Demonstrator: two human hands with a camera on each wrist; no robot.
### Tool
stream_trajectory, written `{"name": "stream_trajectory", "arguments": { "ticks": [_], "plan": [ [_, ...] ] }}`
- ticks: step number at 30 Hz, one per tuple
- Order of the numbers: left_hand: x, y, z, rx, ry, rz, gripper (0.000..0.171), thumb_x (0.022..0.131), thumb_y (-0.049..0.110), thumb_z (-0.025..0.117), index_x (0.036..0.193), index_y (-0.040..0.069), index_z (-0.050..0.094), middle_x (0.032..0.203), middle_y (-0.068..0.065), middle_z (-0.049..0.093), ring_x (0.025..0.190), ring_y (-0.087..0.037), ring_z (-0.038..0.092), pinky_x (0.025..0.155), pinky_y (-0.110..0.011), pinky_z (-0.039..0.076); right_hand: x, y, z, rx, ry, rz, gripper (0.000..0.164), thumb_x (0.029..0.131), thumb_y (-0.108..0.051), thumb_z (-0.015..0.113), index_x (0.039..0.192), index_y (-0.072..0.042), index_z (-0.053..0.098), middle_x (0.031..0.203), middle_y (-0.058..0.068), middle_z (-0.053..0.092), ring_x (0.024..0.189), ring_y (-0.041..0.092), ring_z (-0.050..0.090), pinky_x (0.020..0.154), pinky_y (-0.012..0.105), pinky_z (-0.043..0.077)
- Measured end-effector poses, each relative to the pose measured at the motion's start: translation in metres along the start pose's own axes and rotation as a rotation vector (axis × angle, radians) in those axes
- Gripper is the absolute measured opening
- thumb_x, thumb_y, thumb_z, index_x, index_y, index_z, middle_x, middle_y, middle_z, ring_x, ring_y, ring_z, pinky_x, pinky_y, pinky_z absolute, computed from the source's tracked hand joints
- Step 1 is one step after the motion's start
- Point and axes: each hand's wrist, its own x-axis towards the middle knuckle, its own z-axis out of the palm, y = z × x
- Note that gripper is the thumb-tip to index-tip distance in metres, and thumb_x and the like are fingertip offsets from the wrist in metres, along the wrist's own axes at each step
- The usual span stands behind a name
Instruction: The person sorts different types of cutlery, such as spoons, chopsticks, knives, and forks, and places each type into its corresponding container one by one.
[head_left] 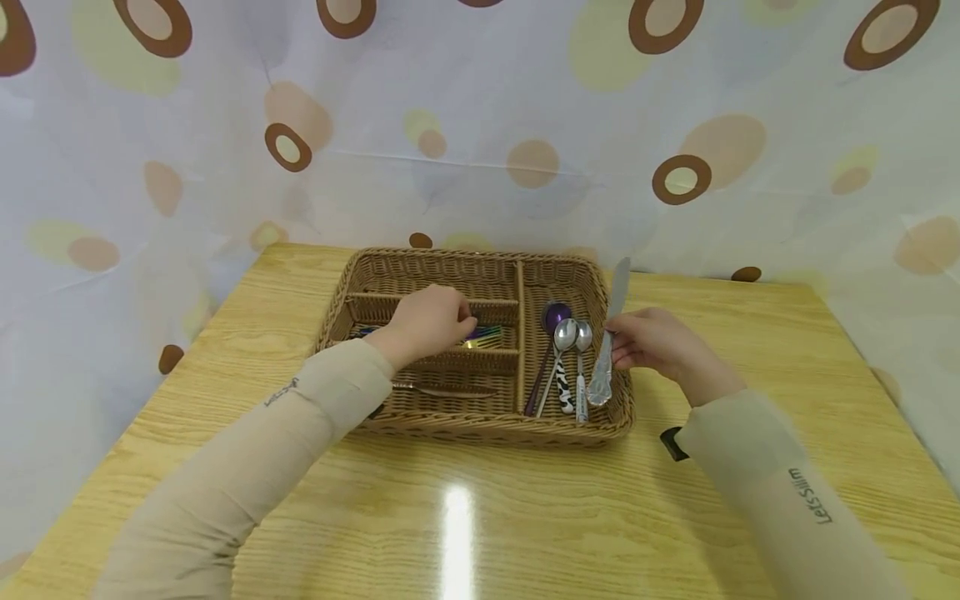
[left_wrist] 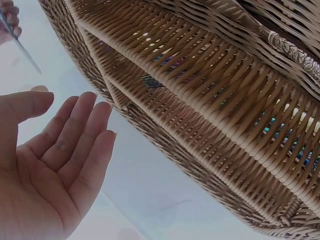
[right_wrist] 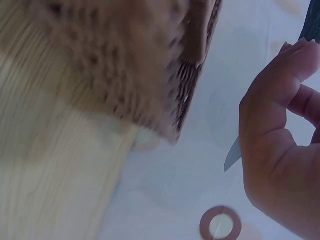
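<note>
My right hand (head_left: 660, 346) pinches a silver table knife (head_left: 619, 287) with an ornate handle, tilted over the right side of a wicker cutlery basket (head_left: 480, 431). In the right wrist view only the knife's blade tip (right_wrist: 233, 156) and a bit of its dark handle show past the hand. Above the basket's middle compartment hovers my left hand (head_left: 429, 323), loosely bent and holding nothing in the left wrist view. Beneath it lie rainbow-coloured forks (head_left: 487, 337), partly hidden. The right compartment holds a purple spoon (head_left: 557, 315) and several silver spoons (head_left: 566, 335).
Another knife (head_left: 453, 392) lies in the basket's front left compartment, its handle end partly covered. Wicker dividers (head_left: 520, 333) split the basket. A wooden table (head_left: 562, 517) carries it, with a patterned cloth (head_left: 480, 200) behind. A small black piece (head_left: 673, 443) shows beside the right cuff.
</note>
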Motion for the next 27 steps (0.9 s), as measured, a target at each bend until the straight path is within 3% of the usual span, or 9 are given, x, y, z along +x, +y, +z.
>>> {"name": "stream_trajectory", "arguments": {
  "ticks": [5, 14, 22, 27],
  "plan": [
    [0.000, 0.007, -0.002, 0.007, -0.001, 0.022, 0.045, 0.098, 0.025, 0.046, 0.054, 0.018, 0.038, 0.046, 0.006, 0.031, 0.041, -0.008, 0.026, 0.040, -0.022, 0.020, 0.003, -0.014, 0.022, 0.026, -0.004, -0.024, 0.028, 0.098, -0.016, 0.041, 0.106, 0.009, 0.049, 0.062, -0.006, 0.056, 0.054, 0.003, 0.056, 0.057, 0.017, 0.052],
    [-0.001, 0.027, -0.006, 0.017, -0.015, 0.060, 0.038, 0.098, 0.030, 0.048, 0.063, 0.017, 0.052, 0.050, 0.006, 0.039, 0.044, -0.008, 0.035, 0.042, -0.022, 0.026, 0.010, -0.028, 0.044, 0.095, 0.014, -0.027, 0.029, 0.099, -0.015, 0.041, 0.112, 0.010, 0.049, 0.062, -0.004, 0.055, 0.054, 0.004, 0.056, 0.059, 0.018, 0.053],
    [-0.002, 0.044, -0.004, 0.004, -0.077, 0.104, 0.038, 0.090, 0.054, 0.053, 0.082, 0.020, 0.069, 0.063, 0.008, 0.060, 0.054, -0.007, 0.050, 0.048, -0.023, 0.041, 0.013, -0.037, 0.057, 0.186, 0.055, -0.032, 0.032, 0.099, -0.015, 0.042, 0.117, 0.012, 0.047, 0.062, -0.003, 0.059, 0.054, 0.005, 0.061, 0.061, 0.018, 0.054],
    [-0.003, 0.049, -0.002, 0.029, -0.099, 0.130, 0.035, 0.084, 0.054, 0.061, 0.078, 0.019, 0.066, 0.060, 0.008, 0.055, 0.051, -0.007, 0.044, 0.044, -0.023, 0.036, 0.011, -0.040, 0.062, 0.224, 0.074, -0.050, 0.033, 0.100, -0.016, 0.041, 0.117, 0.011, 0.047, 0.061, -0.004, 0.060, 0.055, 0.004, 0.063, 0.061, 0.016, 0.054]
  ]
}}
